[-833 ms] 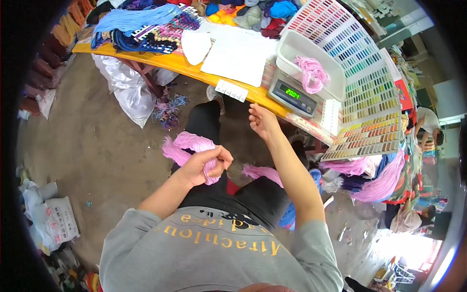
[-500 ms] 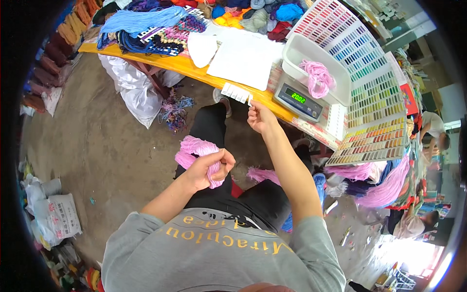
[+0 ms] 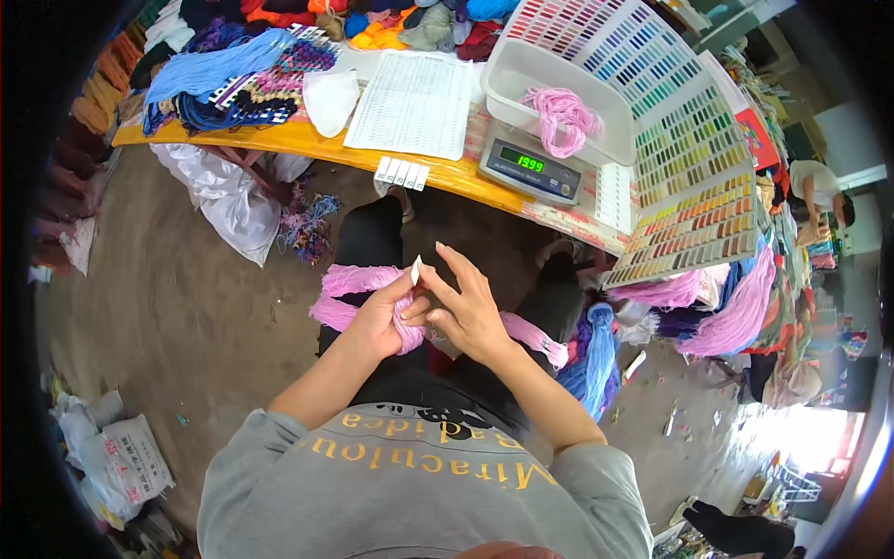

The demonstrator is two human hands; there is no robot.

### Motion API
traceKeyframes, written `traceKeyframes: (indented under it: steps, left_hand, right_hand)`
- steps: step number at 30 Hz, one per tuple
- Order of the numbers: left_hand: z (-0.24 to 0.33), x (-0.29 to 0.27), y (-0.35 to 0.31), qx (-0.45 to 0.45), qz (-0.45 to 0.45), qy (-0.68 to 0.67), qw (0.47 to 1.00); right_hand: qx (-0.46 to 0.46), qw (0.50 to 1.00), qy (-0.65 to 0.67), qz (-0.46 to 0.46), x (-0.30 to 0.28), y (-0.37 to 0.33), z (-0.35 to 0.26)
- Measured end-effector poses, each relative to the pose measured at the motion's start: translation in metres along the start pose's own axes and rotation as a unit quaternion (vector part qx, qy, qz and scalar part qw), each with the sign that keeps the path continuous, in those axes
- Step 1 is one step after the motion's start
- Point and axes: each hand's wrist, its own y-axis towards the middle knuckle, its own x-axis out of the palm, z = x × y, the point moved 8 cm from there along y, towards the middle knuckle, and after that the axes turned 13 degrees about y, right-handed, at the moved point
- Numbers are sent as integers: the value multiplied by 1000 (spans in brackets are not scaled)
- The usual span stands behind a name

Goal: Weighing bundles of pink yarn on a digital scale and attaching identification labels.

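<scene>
My left hand [image 3: 380, 321] is closed around a looped pink yarn skein [image 3: 343, 284] above my left thigh. A small white paper label [image 3: 416, 270] sticks up at its thumb tip. Beside it my right hand [image 3: 472, 315] has its fingers apart, fingertips close to the label and the skein; whether they touch is hard to tell. A second pink skein [image 3: 537, 339] lies across my right thigh, partly hidden by my right forearm. On the table's near edge hangs a strip of white labels [image 3: 401, 174].
The yellow table [image 3: 307, 144] holds a printed sheet [image 3: 414, 104], a digital scale [image 3: 529, 171] bearing a white bin [image 3: 615, 121] with pink yarn [image 3: 562, 116], and a colour chart [image 3: 694, 177]. Blue yarn [image 3: 596, 359] hangs at my right. A white sack [image 3: 228, 200] sits under the table.
My right hand has come back from the label strip to my left hand, and a white label now shows at the left thumb. The view has shifted; the scale's reading dropped slightly.
</scene>
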Motion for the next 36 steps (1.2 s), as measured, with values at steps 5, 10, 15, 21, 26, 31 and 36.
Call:
traceKeyframes:
  steps: [5, 10, 15, 21, 26, 31, 36]
  left_hand:
    - [1, 11, -3, -9, 51, 9, 999]
    - [21, 1, -9, 74, 85, 29, 993]
    - [32, 8, -11, 116, 64, 109, 985]
    - [11, 27, -8, 99, 10, 186, 978]
    - [9, 31, -12, 79, -4, 190, 979]
    - [6, 34, -13, 77, -16, 159, 984]
    - [5, 38, -12, 80, -29, 153, 985]
  right_hand:
    - [-2, 998, -65, -19, -4, -9, -3]
    - [47, 997, -60, 6, -29, -14, 10]
    - [143, 972, 99, 159, -72, -15, 33]
    - [140, 945, 283, 86, -11, -14, 14]
    - [206, 908, 355, 84, 5, -12, 11]
    - [236, 889, 381, 89, 1, -18, 13]
    - [239, 882, 396, 93, 0, -23, 14]
